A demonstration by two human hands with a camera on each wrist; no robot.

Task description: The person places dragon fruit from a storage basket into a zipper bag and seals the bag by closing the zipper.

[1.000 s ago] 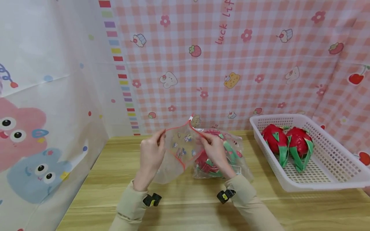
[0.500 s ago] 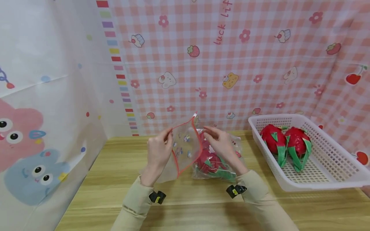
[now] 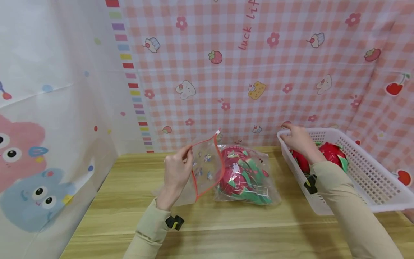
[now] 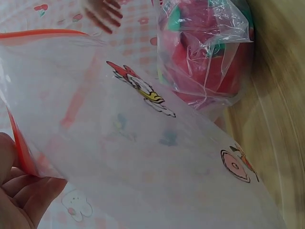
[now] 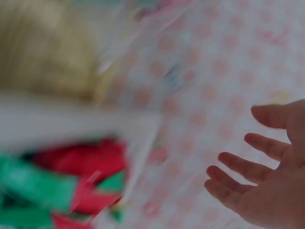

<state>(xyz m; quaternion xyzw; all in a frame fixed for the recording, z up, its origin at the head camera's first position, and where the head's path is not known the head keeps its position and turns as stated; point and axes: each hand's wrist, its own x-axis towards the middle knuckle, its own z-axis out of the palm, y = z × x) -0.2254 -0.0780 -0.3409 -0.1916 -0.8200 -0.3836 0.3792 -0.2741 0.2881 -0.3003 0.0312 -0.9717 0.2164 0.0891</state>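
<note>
My left hand [image 3: 177, 169] pinches the red-edged mouth of a clear zip bag [image 3: 207, 169] printed with small cartoon figures. The bag's mouth gapes toward the right, and a white slider sits at its top corner. Over the near left corner of a white plastic basket [image 3: 381, 205] my right hand [image 3: 300, 142] hovers with nothing in it; its fingers are spread in the right wrist view. Below that hand are a red toy dragon fruit [image 3: 301, 162] with green leaves, partly hidden, and a second dragon fruit [image 3: 333, 154] beside it.
Between the hands, a filled clear bag [image 3: 247, 176] with red and green dragon fruit inside lies on the wooden table [image 3: 226, 233]. A checked cloth [image 3: 200, 72] hangs behind the table, and a white printed cloth [image 3: 64, 108] on the left.
My right hand has let go of the bag's red edge and moved right, over the basket. The left hand keeps its pinch on the bag, shifted slightly right from a second ago.
</note>
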